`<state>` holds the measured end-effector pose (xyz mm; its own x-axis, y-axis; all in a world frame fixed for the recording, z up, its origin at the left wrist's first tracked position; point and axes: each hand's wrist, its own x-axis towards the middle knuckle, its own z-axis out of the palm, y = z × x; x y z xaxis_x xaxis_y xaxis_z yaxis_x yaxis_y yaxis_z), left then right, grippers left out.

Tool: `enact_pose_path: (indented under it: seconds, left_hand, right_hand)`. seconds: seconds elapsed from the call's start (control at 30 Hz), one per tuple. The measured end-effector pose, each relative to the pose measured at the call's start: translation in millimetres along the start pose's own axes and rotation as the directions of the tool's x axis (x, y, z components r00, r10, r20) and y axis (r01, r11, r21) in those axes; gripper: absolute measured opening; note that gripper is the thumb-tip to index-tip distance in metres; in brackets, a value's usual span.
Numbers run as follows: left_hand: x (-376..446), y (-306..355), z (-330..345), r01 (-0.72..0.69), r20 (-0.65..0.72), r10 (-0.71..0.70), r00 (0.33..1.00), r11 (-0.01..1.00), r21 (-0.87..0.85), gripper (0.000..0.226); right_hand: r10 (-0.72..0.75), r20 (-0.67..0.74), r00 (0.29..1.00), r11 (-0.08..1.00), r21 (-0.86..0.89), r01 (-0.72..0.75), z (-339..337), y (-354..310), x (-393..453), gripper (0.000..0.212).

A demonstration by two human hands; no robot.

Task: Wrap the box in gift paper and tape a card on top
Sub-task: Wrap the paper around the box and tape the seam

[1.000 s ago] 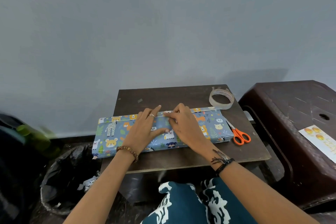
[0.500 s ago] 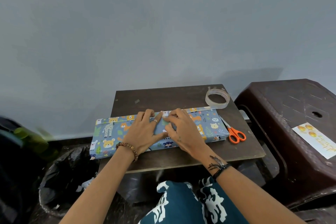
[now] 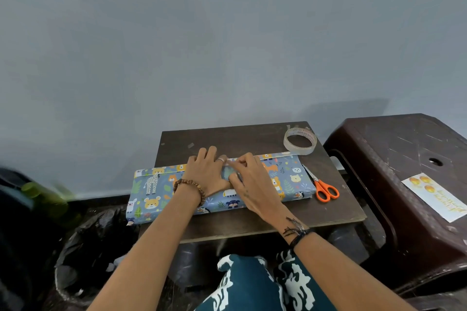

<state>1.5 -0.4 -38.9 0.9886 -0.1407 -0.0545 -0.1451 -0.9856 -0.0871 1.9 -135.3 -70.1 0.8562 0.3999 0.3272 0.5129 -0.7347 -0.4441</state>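
A: Head view: box (image 3: pixel 217 188) in animal-print paper, lying lengthwise across the table (image 3: pixel 252 225), left end hanging past the edge; both hands on top, near the far long edge.

B: Held that way why?

A: Probably to pin the paper's overlap along the seam; left hand (image 3: pixel 206 173) flat, fingers spread slightly and pressed down on the paper; right hand (image 3: pixel 249 179) just beside it, fingertips (image 3: pixel 240 163) bunched together at the seam, perhaps smoothing a strip of tape, though too small to tell.

B: Tools?

A: Tape (image 3: pixel 300 140) at the far right corner, near the box's end; scissors (image 3: pixel 322 185) just beside that end, handles toward the wearer; both within the right hand's reach, likely on purpose.

B: Card?

A: Well apart, flat on the stool (image 3: pixel 394 159) at right: card (image 3: pixel 434 195) printed in yellow, not yet in play; ends of the wrap look folded already, so seam first, card later, probably.

B: Surface, room?

A: Small dark board, scuffed, a bit of tape stuck to it; plain grey wall behind; black bag (image 3: pixel 96 242) low at left, scraps inside.
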Motion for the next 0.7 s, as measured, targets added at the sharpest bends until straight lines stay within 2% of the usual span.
enact_pose_path:
  seconds: [0.17, 0.3, 0.47, 0.6, 0.7]
  left_hand:
    - [3, -3, 2, 0.001, 0.027, -0.002, 1.0, 1.0, 0.013, 0.067]
    - [-5, 1, 8, 0.026, -0.017, -0.025, 1.0, 0.999, 0.02, 0.079]
    - [-30, 18, 23, 0.103, -0.078, -0.107, 0.991, 0.993, -0.057, 0.09]
    - [-41, 22, 28, 0.134, -0.155, -0.148, 0.977, 0.986, -0.098, 0.065]
    - [-44, 26, 24, 0.127, -0.168, -0.143, 0.975, 0.986, -0.103, 0.061]
  right_hand:
    - [-0.037, -0.009, 0.999, 0.999, 0.017, 0.037, -1, -1, -1, 0.052]
    - [-0.027, -0.046, 0.999, 0.999, 0.04, 0.029, 0, -1, -3, 0.045]
    - [0.015, -0.027, 1.0, 0.997, 0.074, -0.013, -2, -2, -4, 0.047]
    - [-0.008, 0.011, 1.0, 0.998, 0.057, 0.008, -5, -3, -6, 0.05]
    - [0.013, 0.023, 1.0, 0.992, 0.127, -0.015, -11, -2, -7, 0.027]
